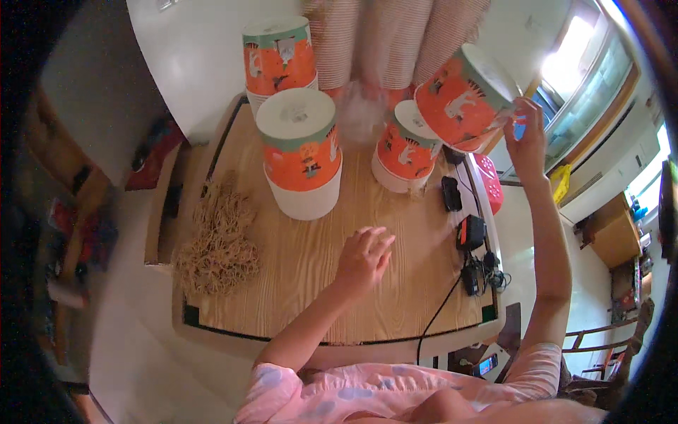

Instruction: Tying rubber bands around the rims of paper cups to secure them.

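At the upper right my right hand (528, 145) grips the rim of an orange and green paper bucket (462, 102), which is tilted with its pale base up. Below and left of it, a smaller-looking upside-down bucket (406, 152) stands on the table. My left hand (364, 260) hovers over the wooden tabletop with loosely bent fingers and nothing visible in them. Beyond it stands an inverted bucket stack (304, 159), its lower part white. Another such stack (281, 60) rises farther back on the left.
Tall stacks of ribbed paper rims (406, 42) line the far edge, partly blurred. A tangle of brown string (220, 247) lies on the left. Black adapters (470, 233) with cables sit by the right edge, next to a pink perforated box (489, 180). A phone (487, 364) lies lower right.
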Action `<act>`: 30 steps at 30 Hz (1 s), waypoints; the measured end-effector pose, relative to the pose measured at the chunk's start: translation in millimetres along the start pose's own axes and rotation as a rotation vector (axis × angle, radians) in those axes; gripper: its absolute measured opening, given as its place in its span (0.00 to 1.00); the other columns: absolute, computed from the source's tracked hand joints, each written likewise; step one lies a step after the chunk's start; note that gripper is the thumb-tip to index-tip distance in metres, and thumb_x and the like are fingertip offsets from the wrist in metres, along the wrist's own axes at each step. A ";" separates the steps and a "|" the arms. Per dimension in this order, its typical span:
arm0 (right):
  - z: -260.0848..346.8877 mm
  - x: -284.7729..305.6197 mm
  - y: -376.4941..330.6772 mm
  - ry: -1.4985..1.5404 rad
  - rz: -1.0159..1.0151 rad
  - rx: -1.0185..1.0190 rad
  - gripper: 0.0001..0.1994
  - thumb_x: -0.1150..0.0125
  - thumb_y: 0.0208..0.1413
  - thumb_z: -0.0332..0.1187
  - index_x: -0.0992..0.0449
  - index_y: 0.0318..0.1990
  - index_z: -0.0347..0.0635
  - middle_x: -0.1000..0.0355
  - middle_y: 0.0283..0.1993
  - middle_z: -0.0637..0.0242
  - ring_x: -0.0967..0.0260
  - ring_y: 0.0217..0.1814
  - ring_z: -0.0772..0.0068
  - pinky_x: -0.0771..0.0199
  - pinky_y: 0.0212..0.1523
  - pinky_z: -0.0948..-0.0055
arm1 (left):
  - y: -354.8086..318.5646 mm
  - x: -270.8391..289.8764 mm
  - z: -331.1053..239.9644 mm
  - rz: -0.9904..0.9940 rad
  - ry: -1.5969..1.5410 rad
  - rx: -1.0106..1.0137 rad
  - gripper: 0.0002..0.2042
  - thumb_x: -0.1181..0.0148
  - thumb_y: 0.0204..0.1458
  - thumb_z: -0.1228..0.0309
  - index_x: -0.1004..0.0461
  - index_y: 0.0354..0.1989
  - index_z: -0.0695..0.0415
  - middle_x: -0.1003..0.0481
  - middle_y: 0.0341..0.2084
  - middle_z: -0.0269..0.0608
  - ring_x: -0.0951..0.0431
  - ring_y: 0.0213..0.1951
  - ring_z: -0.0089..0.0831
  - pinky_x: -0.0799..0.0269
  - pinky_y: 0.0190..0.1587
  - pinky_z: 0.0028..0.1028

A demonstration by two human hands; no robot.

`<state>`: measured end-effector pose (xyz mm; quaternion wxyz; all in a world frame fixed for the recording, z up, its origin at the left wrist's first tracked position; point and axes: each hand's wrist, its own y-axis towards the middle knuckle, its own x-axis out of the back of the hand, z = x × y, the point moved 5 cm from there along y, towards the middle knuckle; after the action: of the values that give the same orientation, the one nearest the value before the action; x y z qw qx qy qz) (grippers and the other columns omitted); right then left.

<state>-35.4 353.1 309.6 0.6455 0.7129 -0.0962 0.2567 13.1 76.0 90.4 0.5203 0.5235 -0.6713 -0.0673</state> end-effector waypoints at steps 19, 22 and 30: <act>-33.4 -115.0 -34.2 0.055 0.134 0.085 0.21 0.43 0.44 0.20 0.35 0.49 0.43 0.34 0.50 0.58 0.33 0.50 0.53 0.30 0.47 0.62 | 92.9 -118.6 84.9 -0.019 -0.033 -0.110 0.20 0.43 0.42 0.77 0.32 0.47 0.64 0.33 0.47 0.45 0.35 0.52 0.43 0.37 0.55 0.36; -31.9 -121.5 -46.2 0.045 0.150 0.085 0.21 0.43 0.43 0.20 0.34 0.48 0.43 0.33 0.49 0.58 0.33 0.49 0.53 0.30 0.47 0.62 | 93.2 -118.0 81.9 -0.001 0.009 -0.089 0.20 0.42 0.41 0.77 0.31 0.46 0.64 0.33 0.47 0.45 0.35 0.53 0.42 0.37 0.56 0.37; -22.7 -130.3 -60.0 0.046 0.197 0.107 0.20 0.42 0.41 0.20 0.32 0.46 0.42 0.33 0.48 0.59 0.34 0.48 0.53 0.30 0.46 0.62 | 85.8 -129.4 89.4 0.002 -0.045 -0.070 0.16 0.42 0.42 0.77 0.28 0.42 0.63 0.34 0.49 0.47 0.36 0.53 0.43 0.38 0.56 0.39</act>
<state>-123.5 358.7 194.2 0.5803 0.7272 -0.1373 0.3401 -121.6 173.3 23.5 0.5230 0.5029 -0.6806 -0.1021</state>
